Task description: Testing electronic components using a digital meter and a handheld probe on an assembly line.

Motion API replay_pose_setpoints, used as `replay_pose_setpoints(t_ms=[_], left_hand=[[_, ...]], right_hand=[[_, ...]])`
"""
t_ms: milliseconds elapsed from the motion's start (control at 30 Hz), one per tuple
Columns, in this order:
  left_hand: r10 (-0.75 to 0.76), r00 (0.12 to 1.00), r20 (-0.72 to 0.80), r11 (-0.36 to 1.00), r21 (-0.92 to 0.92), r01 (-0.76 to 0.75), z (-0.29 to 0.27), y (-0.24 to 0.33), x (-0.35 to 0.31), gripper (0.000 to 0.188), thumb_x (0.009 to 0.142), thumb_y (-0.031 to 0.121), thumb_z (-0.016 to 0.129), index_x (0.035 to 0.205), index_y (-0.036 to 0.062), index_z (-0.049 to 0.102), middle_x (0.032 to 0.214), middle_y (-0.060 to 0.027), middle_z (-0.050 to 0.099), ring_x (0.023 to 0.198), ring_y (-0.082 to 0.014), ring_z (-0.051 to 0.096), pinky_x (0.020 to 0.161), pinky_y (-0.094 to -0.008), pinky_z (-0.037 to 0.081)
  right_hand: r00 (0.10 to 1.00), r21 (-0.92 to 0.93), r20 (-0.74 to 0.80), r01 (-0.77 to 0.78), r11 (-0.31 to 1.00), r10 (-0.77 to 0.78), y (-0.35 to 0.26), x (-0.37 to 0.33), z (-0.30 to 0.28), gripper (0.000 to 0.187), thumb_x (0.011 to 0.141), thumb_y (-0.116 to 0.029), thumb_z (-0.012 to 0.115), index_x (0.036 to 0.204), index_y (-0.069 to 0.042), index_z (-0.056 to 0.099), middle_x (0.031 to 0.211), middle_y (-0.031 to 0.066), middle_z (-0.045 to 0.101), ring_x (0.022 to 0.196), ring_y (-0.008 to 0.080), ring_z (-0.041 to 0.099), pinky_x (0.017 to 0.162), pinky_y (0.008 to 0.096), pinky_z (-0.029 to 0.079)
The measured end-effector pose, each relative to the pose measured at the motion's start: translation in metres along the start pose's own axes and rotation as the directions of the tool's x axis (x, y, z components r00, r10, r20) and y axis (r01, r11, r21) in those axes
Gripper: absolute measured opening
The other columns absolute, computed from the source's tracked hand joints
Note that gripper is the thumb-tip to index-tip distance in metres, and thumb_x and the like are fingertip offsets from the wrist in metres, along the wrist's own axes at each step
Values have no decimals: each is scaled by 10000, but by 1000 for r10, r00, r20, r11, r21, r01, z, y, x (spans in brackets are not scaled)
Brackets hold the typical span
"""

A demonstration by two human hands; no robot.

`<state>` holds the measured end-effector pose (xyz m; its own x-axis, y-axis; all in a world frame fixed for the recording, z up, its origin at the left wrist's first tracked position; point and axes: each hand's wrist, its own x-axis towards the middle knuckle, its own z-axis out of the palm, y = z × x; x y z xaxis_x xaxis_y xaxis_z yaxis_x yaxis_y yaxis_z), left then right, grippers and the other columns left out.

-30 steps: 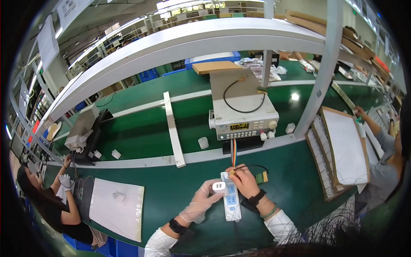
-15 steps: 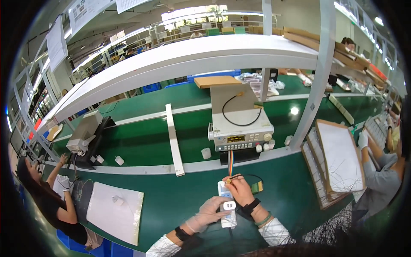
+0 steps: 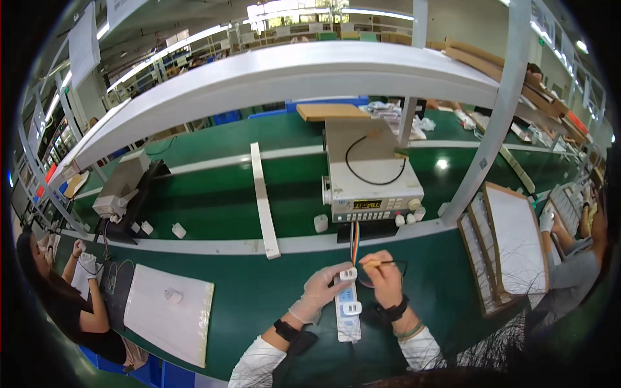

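A white power strip [image 3: 347, 330] lies lengthwise before me on the green bench. One white two-port USB charger [image 3: 352, 308] sits on its middle, and another USB charger [image 3: 348, 275] is at its far end. My left hand [image 3: 318, 291], in a thin see-through glove, has its fingers closed on the far charger. My right hand [image 3: 387, 284] pinches a small tan plug [image 3: 373, 263] on a black cable, just right of that charger and apart from it. Where the cable runs beyond my right hand is partly hidden.
Beyond the strip stands a test instrument [image 3: 375, 200] with a lit display and ribbon wires. Several white chargers [image 3: 321, 224] stand near it. A white mat [image 3: 169, 317] with a charger lies left; stacked trays [image 3: 514, 239] stand right. A person [image 3: 84, 304] works at left, another [image 3: 576, 252] at right.
My left hand has moved from the middle charger to the one at the strip's far end. My right hand has drawn the plug to the right. The view has shifted slightly.
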<state>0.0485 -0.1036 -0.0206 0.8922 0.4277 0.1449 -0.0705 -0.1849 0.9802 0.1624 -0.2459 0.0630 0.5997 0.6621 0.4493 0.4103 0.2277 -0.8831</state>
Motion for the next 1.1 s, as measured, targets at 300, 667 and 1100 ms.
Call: replay_pose_setpoints(t_ms=[300,667,1100], left_hand=[[-24,999,-49,999,-44,21,6,5,4,408,865,108,693,1247,21,580,1163,-70,624,1034,-151,601,906,-275,469],[223,915,-335,974,52,-219,-46,55,41,446,850,94,678,1274,46,548,1111,-91,625,1056,-215,587,915,-302,469],[59,991,-121,479,874,78,-167,46,104,401,836,292,620,1209,150,580,1053,-88,668,990,-332,627,840,-423,507]], right_hand=[[946,-208,311,-28,978,94,-6,-60,-10,147,883,-98,598,994,-25,659,910,104,583,783,234,589,699,316,483],[969,-299,235,4,954,70,4,-75,1,178,832,-124,711,1005,-104,675,882,62,554,659,156,563,609,285,475],[966,-290,259,52,956,26,23,-75,-7,165,818,-82,715,978,-51,692,887,62,583,700,162,577,627,287,483]])
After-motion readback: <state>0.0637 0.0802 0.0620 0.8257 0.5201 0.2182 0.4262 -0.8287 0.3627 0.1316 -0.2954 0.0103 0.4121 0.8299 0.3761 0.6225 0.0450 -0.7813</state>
